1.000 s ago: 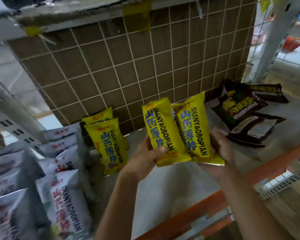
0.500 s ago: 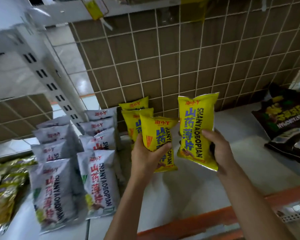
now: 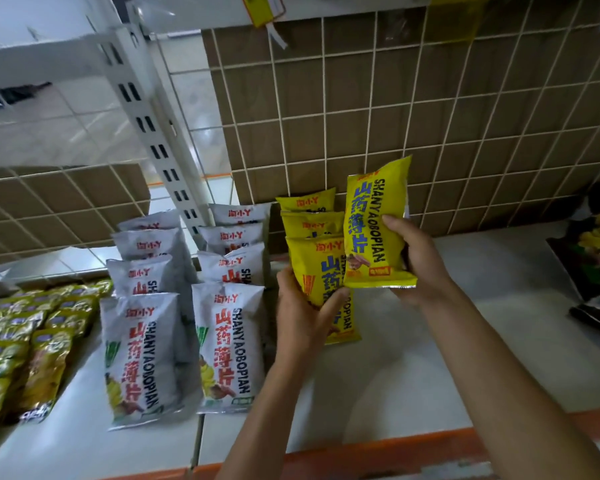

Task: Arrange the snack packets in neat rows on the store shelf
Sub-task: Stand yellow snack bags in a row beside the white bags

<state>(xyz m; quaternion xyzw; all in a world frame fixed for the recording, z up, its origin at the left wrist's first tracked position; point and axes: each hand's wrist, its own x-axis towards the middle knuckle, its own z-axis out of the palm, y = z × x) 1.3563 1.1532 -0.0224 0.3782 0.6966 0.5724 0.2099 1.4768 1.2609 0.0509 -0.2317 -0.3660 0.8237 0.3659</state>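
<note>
My left hand (image 3: 302,306) grips a yellow snack packet (image 3: 321,271) at the front of a short yellow row (image 3: 307,213) that leans against the wire-grid back wall. Its lower end touches the white shelf (image 3: 465,341). My right hand (image 3: 420,261) holds a second yellow packet (image 3: 374,230) upright, just right of that row and slightly above the shelf. Its bottom edge overlaps the first packet.
Two rows of white packets (image 3: 229,344) stand left of the yellow row. Green-gold packets (image 3: 25,341) fill the far left. Dark packets (image 3: 593,265) lie at the right edge. A slotted white upright (image 3: 156,143) rises behind. The shelf's orange front lip (image 3: 395,452) runs below my arms.
Both hands moved forward toward the back wall. The left packet came down in front of the yellow row; the right packet moved closer to it. My view shifted left.
</note>
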